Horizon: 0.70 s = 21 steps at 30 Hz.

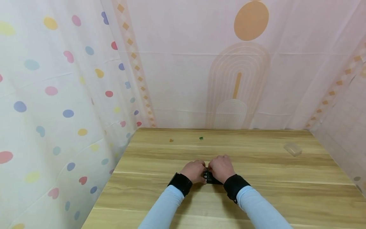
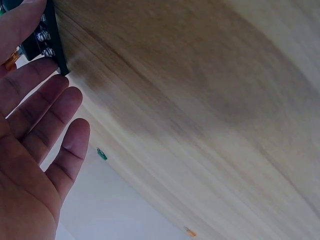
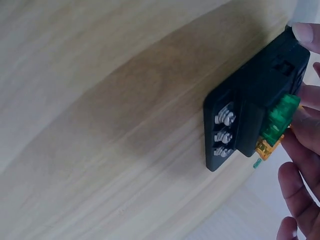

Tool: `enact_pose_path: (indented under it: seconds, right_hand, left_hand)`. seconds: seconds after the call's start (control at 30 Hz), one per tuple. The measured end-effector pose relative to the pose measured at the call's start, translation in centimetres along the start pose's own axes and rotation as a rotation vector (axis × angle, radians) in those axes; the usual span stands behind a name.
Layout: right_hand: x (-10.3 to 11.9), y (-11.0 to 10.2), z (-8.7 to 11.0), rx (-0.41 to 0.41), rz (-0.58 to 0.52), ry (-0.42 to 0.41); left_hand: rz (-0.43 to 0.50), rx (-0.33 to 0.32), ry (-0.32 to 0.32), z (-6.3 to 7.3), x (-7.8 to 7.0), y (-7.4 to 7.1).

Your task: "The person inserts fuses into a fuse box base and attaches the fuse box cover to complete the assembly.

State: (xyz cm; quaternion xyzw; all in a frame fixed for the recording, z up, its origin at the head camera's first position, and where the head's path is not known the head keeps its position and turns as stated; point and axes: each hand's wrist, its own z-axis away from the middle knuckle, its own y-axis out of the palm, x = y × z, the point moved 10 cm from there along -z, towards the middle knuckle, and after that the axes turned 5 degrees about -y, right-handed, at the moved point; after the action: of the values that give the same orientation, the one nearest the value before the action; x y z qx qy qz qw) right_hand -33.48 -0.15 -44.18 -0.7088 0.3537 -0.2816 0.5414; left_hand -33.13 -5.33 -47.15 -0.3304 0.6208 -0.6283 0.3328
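Observation:
A small black fuse block with screw terminals along one side carries a green blade fuse and an orange blade fuse. Both hands meet at it over the near middle of the table. My left hand grips one end between thumb and forefinger, its other fingers extended in the left wrist view. From the other side, my right hand holds the block, thumb at a corner and a finger against the fuses. In the head view the hands hide much of the block.
Farther back on the wooden table lie a small orange piece and a small green piece. A clear plastic container sits at the back right. Patterned curtains hang behind the table and at its left.

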Motion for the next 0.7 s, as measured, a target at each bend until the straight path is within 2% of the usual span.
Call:
enact_pose_path:
  seconds: [0.53, 0.7]
  right_hand:
    - [0.17, -0.13, 0.02, 0.007, 0.008, -0.003]
    - [0.39, -0.24, 0.06, -0.014, 0.013, -0.028]
  left_hand:
    - [0.008, 0.003, -0.001, -0.04, 0.0, 0.08]
    - [0.01, 0.008, -0.011, -0.08, -0.02, 0.16]
